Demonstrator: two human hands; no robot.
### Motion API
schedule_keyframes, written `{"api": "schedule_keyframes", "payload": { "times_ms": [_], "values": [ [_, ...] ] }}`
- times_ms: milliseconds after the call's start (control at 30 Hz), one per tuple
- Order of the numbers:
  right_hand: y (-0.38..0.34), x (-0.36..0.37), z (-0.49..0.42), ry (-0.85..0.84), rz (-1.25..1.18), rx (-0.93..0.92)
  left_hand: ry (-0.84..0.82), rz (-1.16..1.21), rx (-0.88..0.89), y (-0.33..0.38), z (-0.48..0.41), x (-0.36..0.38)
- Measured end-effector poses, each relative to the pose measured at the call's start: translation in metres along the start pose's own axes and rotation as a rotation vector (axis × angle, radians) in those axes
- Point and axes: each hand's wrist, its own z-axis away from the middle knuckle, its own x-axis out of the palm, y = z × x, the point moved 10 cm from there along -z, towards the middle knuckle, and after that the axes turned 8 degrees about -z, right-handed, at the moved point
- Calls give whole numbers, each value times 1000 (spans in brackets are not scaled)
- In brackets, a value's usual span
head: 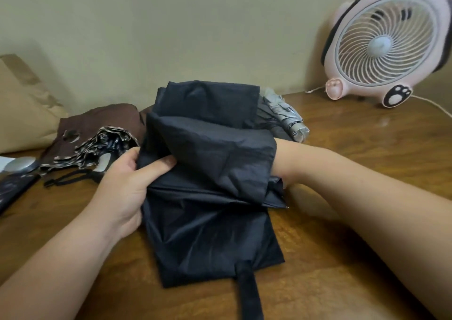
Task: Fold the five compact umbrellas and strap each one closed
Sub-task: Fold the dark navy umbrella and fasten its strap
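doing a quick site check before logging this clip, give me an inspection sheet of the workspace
surface: wooden table, bare at right.
job's things: black umbrella loose, strap hanging free; brown umbrella and grey umbrella lying behind it.
clutter: tan bag at far left.
grippers: left hand pinches the black fabric; right hand mostly hidden under a fold.
cables: white cord by the pink fan.
surroundings: plain wall.

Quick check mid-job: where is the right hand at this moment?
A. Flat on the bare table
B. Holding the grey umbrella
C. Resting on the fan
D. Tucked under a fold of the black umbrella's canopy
D: the right hand disappears at the wrist under the black umbrella fabric.
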Motion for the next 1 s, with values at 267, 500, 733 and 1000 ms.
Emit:
{"api": "schedule_keyframes", "payload": {
  "times_ms": [267, 500, 733, 1000],
  "values": [
    [48, -10, 2, 115, 38, 285, 15, -66, 69, 8, -5, -1],
    [32, 5, 0, -46, -113, 263, 18, -116, 33, 3, -14, -26],
    [20, -1, -2, 121, -183, 20, 261, -1085, 373, 60, 7, -33],
    [40, -1, -5, 102, -238, 72, -348, -1339, 767, 41, 36, 65]
  ]
}}
